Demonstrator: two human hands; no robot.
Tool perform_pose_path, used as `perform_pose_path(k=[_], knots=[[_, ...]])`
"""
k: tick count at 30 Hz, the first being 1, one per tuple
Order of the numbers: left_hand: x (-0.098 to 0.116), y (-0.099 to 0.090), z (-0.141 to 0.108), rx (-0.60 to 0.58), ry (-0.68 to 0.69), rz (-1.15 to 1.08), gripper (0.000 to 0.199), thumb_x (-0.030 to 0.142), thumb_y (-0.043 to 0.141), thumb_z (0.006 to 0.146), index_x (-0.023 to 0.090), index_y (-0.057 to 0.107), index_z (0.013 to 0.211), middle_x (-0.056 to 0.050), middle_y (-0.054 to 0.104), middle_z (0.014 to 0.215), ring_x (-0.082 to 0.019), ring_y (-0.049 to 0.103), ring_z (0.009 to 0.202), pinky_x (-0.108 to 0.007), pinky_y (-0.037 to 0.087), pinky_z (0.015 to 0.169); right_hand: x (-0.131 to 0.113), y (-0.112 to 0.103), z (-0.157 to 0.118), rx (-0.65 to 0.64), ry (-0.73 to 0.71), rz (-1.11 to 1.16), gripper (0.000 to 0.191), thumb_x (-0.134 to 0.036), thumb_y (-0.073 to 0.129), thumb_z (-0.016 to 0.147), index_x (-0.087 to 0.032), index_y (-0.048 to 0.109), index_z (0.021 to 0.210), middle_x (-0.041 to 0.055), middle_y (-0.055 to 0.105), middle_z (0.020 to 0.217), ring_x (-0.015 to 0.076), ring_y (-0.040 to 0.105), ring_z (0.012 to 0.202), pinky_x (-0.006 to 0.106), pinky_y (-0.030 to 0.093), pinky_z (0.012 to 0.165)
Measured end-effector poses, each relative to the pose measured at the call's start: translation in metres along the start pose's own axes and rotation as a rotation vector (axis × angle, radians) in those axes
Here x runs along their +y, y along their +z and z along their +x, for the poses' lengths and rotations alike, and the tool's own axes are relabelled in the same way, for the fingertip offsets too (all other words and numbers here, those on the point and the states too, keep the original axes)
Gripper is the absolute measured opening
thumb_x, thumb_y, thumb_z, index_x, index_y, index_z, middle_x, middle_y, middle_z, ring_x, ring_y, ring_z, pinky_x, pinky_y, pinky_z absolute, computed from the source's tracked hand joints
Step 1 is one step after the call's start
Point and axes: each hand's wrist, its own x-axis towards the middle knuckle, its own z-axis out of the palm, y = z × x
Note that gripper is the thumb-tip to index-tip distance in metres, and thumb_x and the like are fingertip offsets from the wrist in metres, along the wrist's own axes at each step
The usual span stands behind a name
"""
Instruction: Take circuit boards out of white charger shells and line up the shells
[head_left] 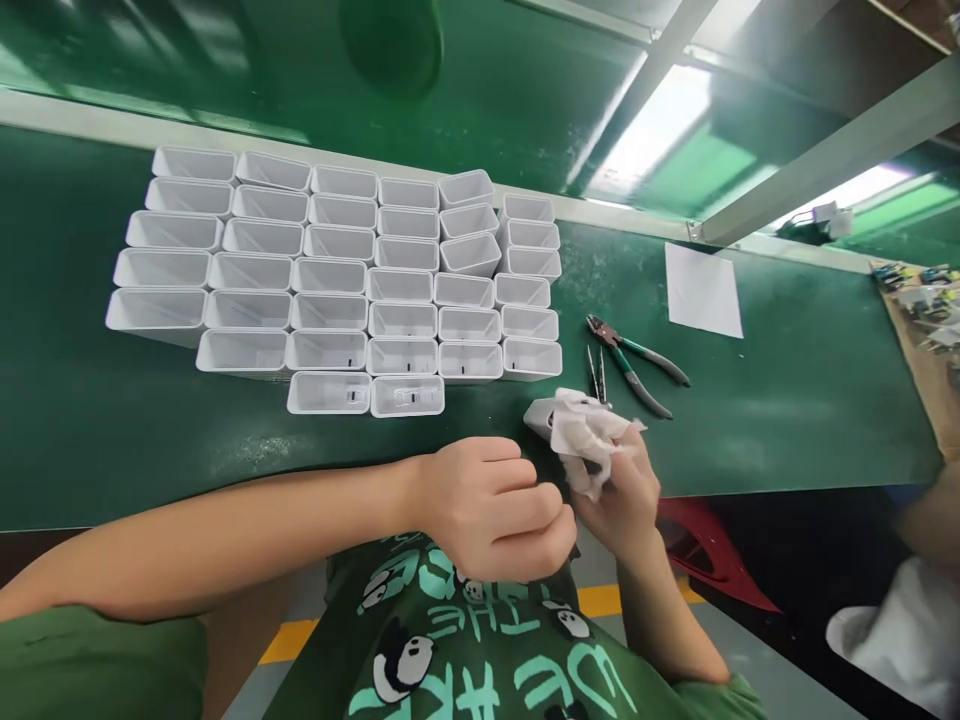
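1. As the right hand (626, 495) works near the bench's front edge, it's got a firm grip on a crumpled white cloth (585, 435), bunched, I'd judge, so the fingers press through a soft pad.
2. Under that cloth, a lone white container (538, 416) sits just in from the front edge, apart from the rest; that spot seems chosen for easy reach, though its far end is covered.
3. Over to the left hand (499, 510): fingers curled closed, knuckles up, just beside the cloth hand. Can't tell whether anything is tucked inside; it looks held close, ready to steady.
4. Just beyond the cloth, a slim pointed tool (596, 372) has its tips towards the back edge, its lower end partly hidden. Next to it, the pliers (637, 365) lie with handles splayed towards the front right, an angle that likely suits the right hand.
5. Out left, open-topped white bins (330, 270) stand packed in rows from the back edge forwards, openings up, probably so the insides can be seen and bench space saved. Three near the back sit askew; two stand foremost, with small fittings (409, 397) visible inside.
6. And towards the back right corner, a white sheet (703, 290) lies flat on the green bench (795, 420), well apart from the hands, apparently out of their way.
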Motion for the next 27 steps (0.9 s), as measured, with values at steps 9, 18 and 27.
perform_pose_path(k=[9, 18, 27], knots=[[-0.002, 0.0, -0.002, -0.029, -0.024, 0.035, 0.01, 0.02, 0.065, 0.076, 0.014, 0.072, 0.077, 0.0, 0.059, 0.066, -0.009, 0.045, 0.051, -0.027, 0.036, 0.043, -0.002, 0.001, 0.008, -0.015, -0.057, -0.019, 0.02, -0.006, 0.061, 0.082, -0.021, 0.062, 0.095, 0.0113, 0.062, 0.107, 0.0266, 0.062, 0.103, 0.039, 0.053, 0.079], [-0.005, 0.001, -0.007, 0.23, -0.199, 0.071, 0.02, 0.028, 0.057, 0.081, 0.015, 0.062, 0.096, -0.01, 0.061, 0.098, -0.023, 0.061, 0.093, -0.038, 0.056, 0.072, -0.04, 0.001, 0.017, 0.192, 0.622, 0.831, 0.038, -0.024, 0.068, 0.085, -0.032, 0.06, 0.121, 0.0023, 0.065, 0.11, 0.0183, 0.065, 0.094, 0.03, 0.058, 0.077], [-0.009, -0.007, 0.0, 0.088, -0.372, 0.017, 0.047, 0.02, 0.06, 0.076, 0.011, 0.056, 0.122, -0.014, 0.068, 0.11, -0.025, 0.063, 0.104, -0.04, 0.054, 0.087, -0.072, 0.001, 0.037, 0.052, 1.099, 1.746, 0.033, -0.033, 0.078, 0.078, -0.026, 0.068, 0.109, -0.0004, 0.073, 0.105, 0.0114, 0.07, 0.077, 0.022, 0.063, 0.076]])
